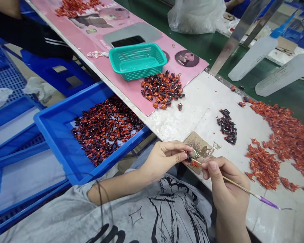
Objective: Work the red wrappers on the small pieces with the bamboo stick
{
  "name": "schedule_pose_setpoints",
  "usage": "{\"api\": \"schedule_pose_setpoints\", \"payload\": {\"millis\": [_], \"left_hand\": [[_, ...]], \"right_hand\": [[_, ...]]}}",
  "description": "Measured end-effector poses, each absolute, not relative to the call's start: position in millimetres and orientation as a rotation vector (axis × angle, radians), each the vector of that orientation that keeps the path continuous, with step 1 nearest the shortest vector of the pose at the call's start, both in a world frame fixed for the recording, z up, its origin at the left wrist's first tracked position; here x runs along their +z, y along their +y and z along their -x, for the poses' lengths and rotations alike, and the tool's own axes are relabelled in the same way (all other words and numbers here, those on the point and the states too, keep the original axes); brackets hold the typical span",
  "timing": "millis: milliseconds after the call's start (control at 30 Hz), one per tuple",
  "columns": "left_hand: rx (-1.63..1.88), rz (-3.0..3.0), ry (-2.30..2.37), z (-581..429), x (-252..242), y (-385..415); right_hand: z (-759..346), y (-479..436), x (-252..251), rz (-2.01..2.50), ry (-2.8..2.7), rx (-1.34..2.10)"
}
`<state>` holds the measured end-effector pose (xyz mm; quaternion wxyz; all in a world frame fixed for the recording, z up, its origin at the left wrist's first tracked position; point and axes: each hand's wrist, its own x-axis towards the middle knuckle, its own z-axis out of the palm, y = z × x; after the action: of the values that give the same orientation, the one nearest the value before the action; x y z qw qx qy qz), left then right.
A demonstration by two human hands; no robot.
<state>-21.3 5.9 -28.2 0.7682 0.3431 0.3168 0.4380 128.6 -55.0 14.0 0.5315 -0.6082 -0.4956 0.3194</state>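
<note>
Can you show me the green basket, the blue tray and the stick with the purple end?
Green basket (135,73): head view, on its front wall.
Blue tray (116,156): head view, on its front wall.
Stick with the purple end (268,202): head view, on the purple part.

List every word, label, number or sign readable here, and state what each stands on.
Pink printed sheet: small print by the top picture, too small to read.
White plastic squeeze bottle: printed lines on its side, too blurred to read.
Gray T-shirt: large black marks at the lower edge, cut off by the view, unreadable.
Nothing here can be quoted.
</note>
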Motion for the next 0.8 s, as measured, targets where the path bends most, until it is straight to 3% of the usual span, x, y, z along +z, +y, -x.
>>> {"api": "schedule_pose_setpoints", "payload": {"millis": [567, 800], "left_hand": [[0.849, -0.703, 0.775, 26, -31, 2], [0.81, -0.638, 0.676, 28, -26, 2]], "right_hand": [[-131, -57, 25, 1.439, -1.637, 0.685], [-140, -67, 17, 1.468, -1.284, 0.841]]}}
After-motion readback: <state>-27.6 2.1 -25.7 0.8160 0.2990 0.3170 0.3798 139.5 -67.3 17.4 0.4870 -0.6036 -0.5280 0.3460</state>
